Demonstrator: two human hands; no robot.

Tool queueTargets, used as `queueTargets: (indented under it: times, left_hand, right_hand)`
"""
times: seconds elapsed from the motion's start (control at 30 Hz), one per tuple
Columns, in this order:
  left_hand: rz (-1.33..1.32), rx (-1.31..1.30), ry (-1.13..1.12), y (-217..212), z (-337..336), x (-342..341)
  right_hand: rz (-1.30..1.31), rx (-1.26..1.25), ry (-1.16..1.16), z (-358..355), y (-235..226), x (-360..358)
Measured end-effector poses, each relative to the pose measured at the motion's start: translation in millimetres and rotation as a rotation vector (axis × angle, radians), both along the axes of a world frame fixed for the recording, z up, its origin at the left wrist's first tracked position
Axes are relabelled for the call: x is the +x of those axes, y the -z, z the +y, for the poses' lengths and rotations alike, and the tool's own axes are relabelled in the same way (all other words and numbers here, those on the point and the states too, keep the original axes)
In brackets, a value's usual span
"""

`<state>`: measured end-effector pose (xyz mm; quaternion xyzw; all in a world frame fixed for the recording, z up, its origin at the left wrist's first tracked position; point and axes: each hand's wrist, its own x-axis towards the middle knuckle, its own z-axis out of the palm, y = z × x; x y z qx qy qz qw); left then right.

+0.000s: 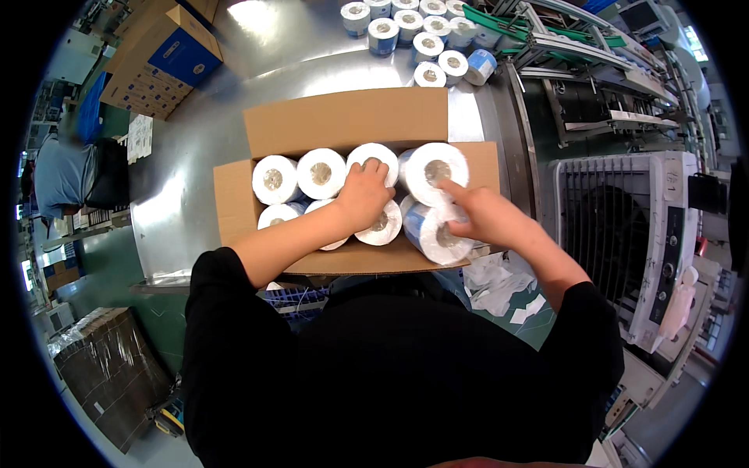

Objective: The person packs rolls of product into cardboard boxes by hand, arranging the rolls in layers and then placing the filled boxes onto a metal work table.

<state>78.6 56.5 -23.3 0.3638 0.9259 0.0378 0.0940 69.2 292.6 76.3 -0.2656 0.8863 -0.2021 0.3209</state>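
An open cardboard box (347, 123) stands in front of me with two rows of wrapped toilet paper rolls, their round ends facing up. My left hand (364, 191) lies over the third roll of the far row (371, 156), its fingers bent down at the core. At the right end, my right hand (488, 214) grips two rolls at their cores: the far roll (425, 175) and the near roll (434, 242), which tilts over the box's near right corner. Beneath my left wrist, one near-row roll (334, 234) is partly hidden.
More wrapped rolls (411, 27) stand on the metal table (187, 156) at the back. A big printed carton (168, 62) is at far left. Conveyor framing (577, 47) and a large fan unit (616, 242) flank the right side. A person (66, 175) is at the left edge.
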Motion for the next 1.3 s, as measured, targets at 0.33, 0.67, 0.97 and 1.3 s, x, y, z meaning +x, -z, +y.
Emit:
queueTargets:
  times: [0.33,0.67,0.97,1.3]
  left_hand:
    - [-0.038,0.473,-0.612,-31.1,-139.6,0.8]
    - [-0.24,0.628,-1.166,-70.9,-167.1,105.2]
    - [0.326,0.422,-0.695,36.4,-114.5,1.1]
    - [0.216,0.308,-0.617,-15.9,-54.3,-79.0]
  right_hand:
    - [0.184,-0.222,0.397,7.5,78.6,1.2]
    - [-0.409,-0.658,0.704,-4.0,88.5,-32.7]
    - [0.061,-0.594,0.829,-21.4,117.8,-37.3]
    - [-0.401,-0.86,1.072,-10.4,176.6,40.6]
